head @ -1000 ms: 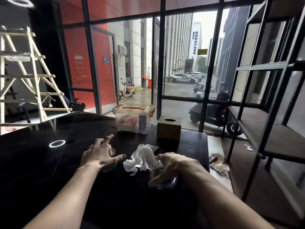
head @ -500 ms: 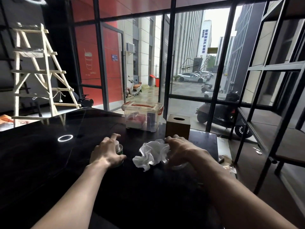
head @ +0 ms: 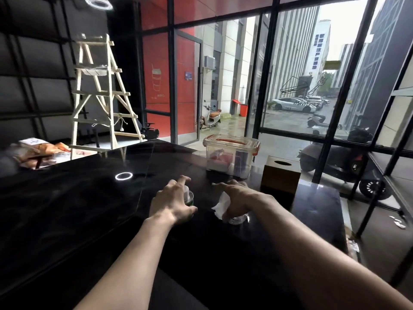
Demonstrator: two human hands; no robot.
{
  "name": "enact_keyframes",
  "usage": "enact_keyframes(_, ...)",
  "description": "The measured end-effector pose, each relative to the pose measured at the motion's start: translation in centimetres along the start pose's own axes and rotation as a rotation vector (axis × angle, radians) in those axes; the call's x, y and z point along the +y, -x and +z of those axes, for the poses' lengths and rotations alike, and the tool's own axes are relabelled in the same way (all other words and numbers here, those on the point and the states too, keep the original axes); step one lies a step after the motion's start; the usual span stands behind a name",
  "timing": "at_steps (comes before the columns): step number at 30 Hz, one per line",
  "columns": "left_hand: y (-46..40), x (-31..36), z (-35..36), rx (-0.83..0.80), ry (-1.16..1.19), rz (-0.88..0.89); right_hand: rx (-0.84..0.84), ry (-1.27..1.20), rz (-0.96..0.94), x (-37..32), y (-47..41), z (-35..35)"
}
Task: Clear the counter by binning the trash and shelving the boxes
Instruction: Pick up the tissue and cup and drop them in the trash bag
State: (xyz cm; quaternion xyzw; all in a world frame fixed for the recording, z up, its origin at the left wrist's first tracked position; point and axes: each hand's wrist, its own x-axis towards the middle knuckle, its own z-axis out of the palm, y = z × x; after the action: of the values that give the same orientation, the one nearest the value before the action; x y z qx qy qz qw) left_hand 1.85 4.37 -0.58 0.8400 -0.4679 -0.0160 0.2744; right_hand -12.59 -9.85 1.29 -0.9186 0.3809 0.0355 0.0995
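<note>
Two hands: both reach out over the black table (head: 67, 209), palms down, a little apart.
Left hand (head: 172, 201): fingers curled round a small cup (head: 189, 197) with a green band, thumb on its near side; cup stands on the table.
Right hand (head: 237, 198): fingers spread over a crumpled white tissue (head: 222, 203) and a clear cup (head: 238, 219) beneath the palm; whether it grips either, I cannot tell.
Tissue: pokes out on the left of the right hand, between the two hands.
Clear box (head: 231, 155): red-clipped lid shut, red and dark items inside, at the far edge of the table beyond the hands.
Wooden box (head: 280, 177): round hole on top, just right of the clear box, far right of the table.
Shelf (head: 391, 153): black metal frame, at the right past the table end.
Ladder (head: 101, 92): pale wood, far left.
</note>
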Motion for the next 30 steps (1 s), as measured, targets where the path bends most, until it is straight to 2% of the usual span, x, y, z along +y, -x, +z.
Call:
enact_keyframes(3,0.2,-0.4,0.2,-0.004,-0.001,0.012,-0.040,-0.037,0.027,-0.1,-0.8,0.6)
enact_keyframes(17,0.0,-0.3,1.3,-0.047,0.055,0.101,0.004,-0.251,0.042,2.1,2.2,0.1)
enact_keyframes(23,1.2,1.9,1.9,-0.068,0.100,0.149,0.158,-0.257,0.028,3.2,5.0,-1.2)
enact_keyframes(30,4.8,6.0,1.7,-0.067,0.077,0.190,0.422,-0.260,0.033,6.6,11.0,-1.7)
